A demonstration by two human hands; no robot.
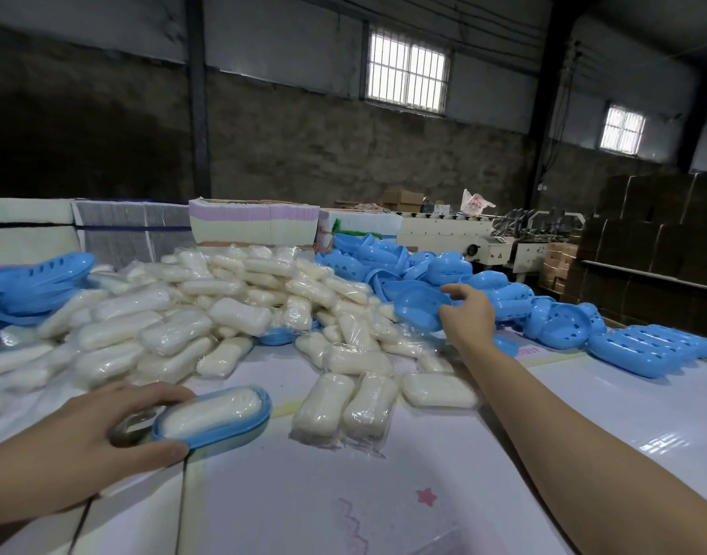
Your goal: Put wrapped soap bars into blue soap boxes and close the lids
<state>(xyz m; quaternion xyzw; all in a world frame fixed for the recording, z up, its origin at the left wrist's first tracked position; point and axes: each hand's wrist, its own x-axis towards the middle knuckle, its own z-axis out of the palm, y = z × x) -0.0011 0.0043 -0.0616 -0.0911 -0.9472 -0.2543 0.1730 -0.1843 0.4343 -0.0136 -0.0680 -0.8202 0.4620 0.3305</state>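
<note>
My left hand [83, 438] grips a blue soap box base [239, 432] at the lower left, thumb under its near end and fingers over the far end. A wrapped white soap bar [211, 412] lies inside it, with no lid on. My right hand [465, 314] reaches far across the table and grips the edge of a blue lid [417, 308] at the rim of the blue pile. A big heap of wrapped soap bars [223, 306] fills the middle of the table.
Blue box parts are piled at the back right [504, 290] and far left [35, 282]. Closed blue boxes [648, 350] lie at the right. Stacks of printed sheets [251, 222], a machine [455, 234] and cardboard cartons [656, 242] stand behind the table.
</note>
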